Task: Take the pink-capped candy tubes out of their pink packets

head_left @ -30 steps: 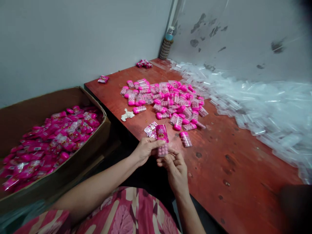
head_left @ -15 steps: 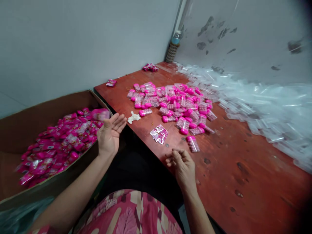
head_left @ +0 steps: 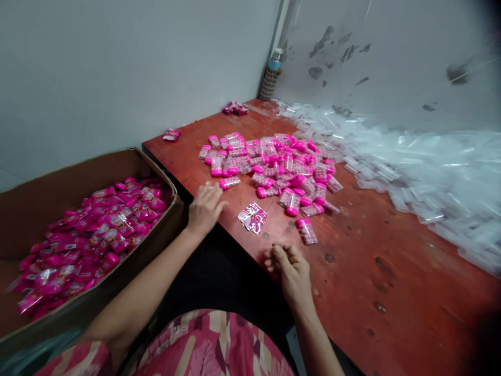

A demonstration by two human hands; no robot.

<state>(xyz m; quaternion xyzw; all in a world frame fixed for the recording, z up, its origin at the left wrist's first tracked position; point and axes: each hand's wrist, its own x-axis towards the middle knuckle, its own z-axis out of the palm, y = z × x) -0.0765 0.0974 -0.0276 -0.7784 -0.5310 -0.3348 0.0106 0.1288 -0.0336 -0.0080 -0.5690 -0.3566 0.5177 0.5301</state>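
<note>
My left hand (head_left: 205, 208) is palm down at the table's near left edge, fingers forward and thumb held out to the side. It covers the spot where a small white lump lay, and what is under the fingers is hidden. Just beyond it lies a clear tube with a pink cap (head_left: 229, 182). My right hand (head_left: 289, 265) rests at the table edge with fingers loosely curled and thumb against them; nothing shows in it. Flat pink printed wrappers (head_left: 253, 216) lie between the hands. Close to my right hand is another pink-capped tube of pink balls (head_left: 307, 231).
A heap of pink-capped tubes (head_left: 270, 167) covers the middle of the red table (head_left: 352, 292). Clear empty tubes (head_left: 422, 177) are piled along the right. At left stands a cardboard box (head_left: 156, 168) of pink packets (head_left: 90, 240). A bottle (head_left: 275, 60) stands in the corner.
My left hand has turned palm down and moved right, from beside the box onto the table edge over the white lump. A blurred pink packet above the box is no longer in the air.
</note>
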